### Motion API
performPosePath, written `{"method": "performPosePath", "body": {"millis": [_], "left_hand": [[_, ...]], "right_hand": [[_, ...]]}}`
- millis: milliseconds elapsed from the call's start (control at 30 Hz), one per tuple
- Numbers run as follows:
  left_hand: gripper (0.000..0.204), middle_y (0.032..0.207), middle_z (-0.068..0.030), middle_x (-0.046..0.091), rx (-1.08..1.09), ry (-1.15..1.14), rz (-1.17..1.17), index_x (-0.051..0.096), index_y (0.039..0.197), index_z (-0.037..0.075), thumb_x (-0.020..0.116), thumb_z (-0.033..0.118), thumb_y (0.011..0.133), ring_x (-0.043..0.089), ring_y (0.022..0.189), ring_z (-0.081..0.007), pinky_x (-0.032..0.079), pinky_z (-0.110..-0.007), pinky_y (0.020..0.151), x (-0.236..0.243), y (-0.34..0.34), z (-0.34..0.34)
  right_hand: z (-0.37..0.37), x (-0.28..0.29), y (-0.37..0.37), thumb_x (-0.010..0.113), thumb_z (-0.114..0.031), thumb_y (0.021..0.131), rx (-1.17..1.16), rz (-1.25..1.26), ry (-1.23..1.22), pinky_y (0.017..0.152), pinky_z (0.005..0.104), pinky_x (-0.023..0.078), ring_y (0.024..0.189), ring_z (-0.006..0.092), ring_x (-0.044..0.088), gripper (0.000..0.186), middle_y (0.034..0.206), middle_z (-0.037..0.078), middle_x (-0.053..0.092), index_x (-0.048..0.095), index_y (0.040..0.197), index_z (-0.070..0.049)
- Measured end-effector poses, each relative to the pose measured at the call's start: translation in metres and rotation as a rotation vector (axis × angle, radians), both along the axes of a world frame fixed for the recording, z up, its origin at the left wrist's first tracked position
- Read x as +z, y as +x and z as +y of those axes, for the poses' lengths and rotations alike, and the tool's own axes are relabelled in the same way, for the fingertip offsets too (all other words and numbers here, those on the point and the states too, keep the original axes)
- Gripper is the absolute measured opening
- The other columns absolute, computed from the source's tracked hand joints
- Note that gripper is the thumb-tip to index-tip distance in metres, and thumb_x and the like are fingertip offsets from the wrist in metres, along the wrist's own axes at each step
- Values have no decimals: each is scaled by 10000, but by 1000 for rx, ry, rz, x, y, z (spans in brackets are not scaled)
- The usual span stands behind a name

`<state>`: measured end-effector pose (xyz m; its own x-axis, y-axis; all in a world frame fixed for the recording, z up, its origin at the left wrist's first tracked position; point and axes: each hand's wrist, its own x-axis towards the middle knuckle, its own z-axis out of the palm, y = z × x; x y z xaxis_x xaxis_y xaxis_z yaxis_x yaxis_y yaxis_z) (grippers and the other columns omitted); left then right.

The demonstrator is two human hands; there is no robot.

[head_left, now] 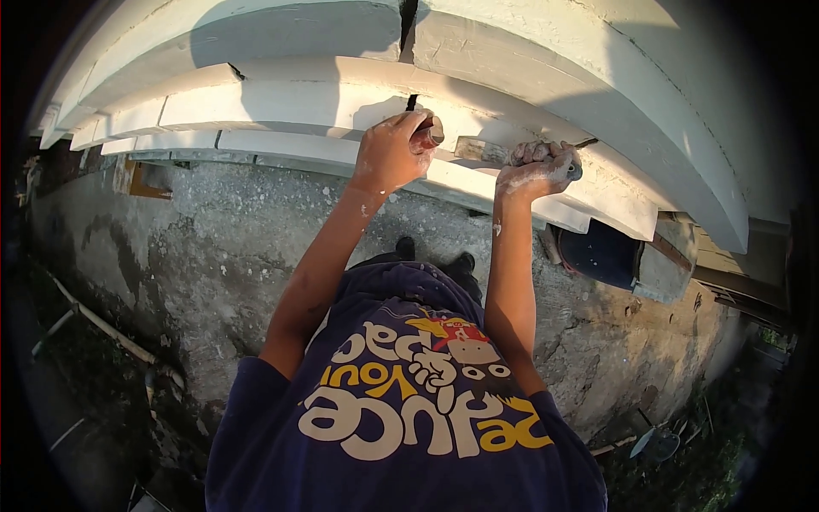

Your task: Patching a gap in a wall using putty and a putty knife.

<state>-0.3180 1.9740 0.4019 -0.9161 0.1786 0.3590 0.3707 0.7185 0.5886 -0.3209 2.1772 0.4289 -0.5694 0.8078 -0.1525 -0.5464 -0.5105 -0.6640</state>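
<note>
My left hand (391,152) is closed round a short reddish handle (424,136) with a rounded end; the rest of that tool is hidden by the hand. It is up against the white ledge (299,102), beside a dark narrow gap. To its right, my right hand (537,172) grips a putty knife (479,150), its flat, smeared blade pointing left toward the left hand. White paste or dust coats the fingers of my right hand, and white spots dot both wrists.
Stepped white blocks (512,60) with dark joints curve overhead and across the front. Below lies stained grey concrete (230,222), where my dark shoes (461,263) stand. A dark blue container (597,254) is at the right under the ledge. A pole (119,337) lies at the left.
</note>
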Motion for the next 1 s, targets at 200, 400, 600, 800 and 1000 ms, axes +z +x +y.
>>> {"method": "performPosePath", "body": {"millis": [200, 400, 600, 800, 1000], "left_hand": [[527, 1142, -134, 735, 30, 68, 50, 663, 1238, 117, 818, 192, 740, 715, 1012, -352, 581, -431, 876, -1, 1, 9], [501, 1077, -143, 744, 12, 160, -50, 678, 1227, 109, 806, 190, 749, 719, 961, -369, 583, -433, 852, 3, 1, -2], [506, 1028, -182, 741, -22, 131, 26, 671, 1243, 115, 784, 240, 766, 709, 945, -394, 564, -464, 887, 6, 3, 2], [449, 991, -170, 750, 13, 157, -74, 691, 1196, 70, 796, 165, 770, 739, 894, -352, 582, -402, 818, 7, 4, -7], [316, 901, -205, 728, -23, 404, -207, 698, 1032, 1, 776, 158, 769, 708, 830, -388, 553, -393, 766, 25, -3, -7]], "right_hand": [[46, -8, -3, 519, -214, 884, -43, -33, -87, 430, 305, 292, 455, 115, 306, 198, 548, -39, 312, 384, 748, -168], [-11, 16, -14, 537, -225, 864, 19, -71, 31, 423, 306, 308, 462, 134, 333, 162, 587, -11, 332, 423, 791, -137], [26, -21, -22, 545, -226, 894, 31, 20, -41, 450, 295, 330, 483, 119, 337, 164, 612, -16, 361, 440, 806, -135], [15, -2, -21, 494, -152, 895, 116, 33, -40, 461, 302, 280, 493, 128, 274, 168, 591, -9, 311, 387, 767, -128], [-29, -4, -23, 525, -119, 899, 32, 1, 9, 421, 299, 290, 480, 117, 307, 187, 609, -4, 338, 387, 773, -121]]}}
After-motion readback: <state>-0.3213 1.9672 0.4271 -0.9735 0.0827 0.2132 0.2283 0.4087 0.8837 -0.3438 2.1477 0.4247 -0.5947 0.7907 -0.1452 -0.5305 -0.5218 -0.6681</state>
